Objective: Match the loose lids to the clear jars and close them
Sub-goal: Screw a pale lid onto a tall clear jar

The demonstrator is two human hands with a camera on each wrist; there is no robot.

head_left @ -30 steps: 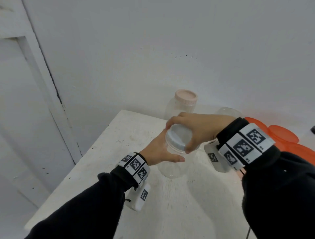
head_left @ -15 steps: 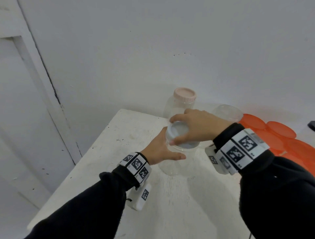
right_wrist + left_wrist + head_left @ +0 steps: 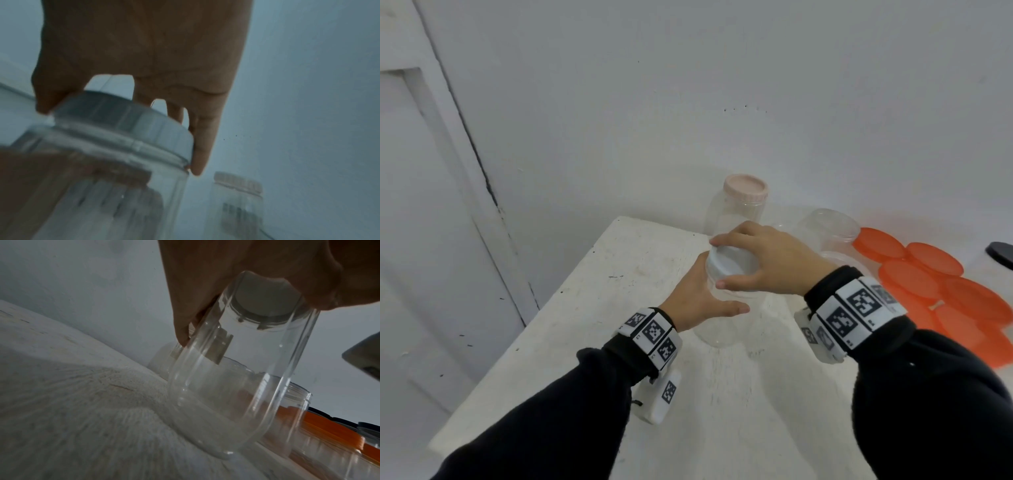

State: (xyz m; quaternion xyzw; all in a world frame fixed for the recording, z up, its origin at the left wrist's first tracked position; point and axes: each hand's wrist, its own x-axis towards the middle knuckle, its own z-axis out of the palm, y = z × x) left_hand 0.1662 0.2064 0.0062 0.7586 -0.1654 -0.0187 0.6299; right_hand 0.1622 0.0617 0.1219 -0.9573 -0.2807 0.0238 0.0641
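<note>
A clear jar (image 3: 717, 329) stands on the white table (image 3: 619, 301) near its middle. My left hand (image 3: 698, 298) wraps round the jar's upper body, seen from below in the left wrist view as the same jar (image 3: 232, 394). On its mouth sits a white lid (image 3: 731, 263), and my right hand (image 3: 763, 260) grips that lid from above, thumb in front and fingers behind. The right wrist view shows the lid (image 3: 127, 126) between my fingertips (image 3: 198, 160), blurred.
Behind stands a clear jar closed with a pink lid (image 3: 745, 187). An open clear jar (image 3: 828, 229) stands to its right. Several orange lids (image 3: 935, 287) lie at the right, and a dark lid (image 3: 1001, 253) lies at the far right edge. The table's left edge drops off by a white door.
My right hand has turned on the white lid, the fingers swinging round its rim. The left hand keeps its hold on the jar, which stays in place.
</note>
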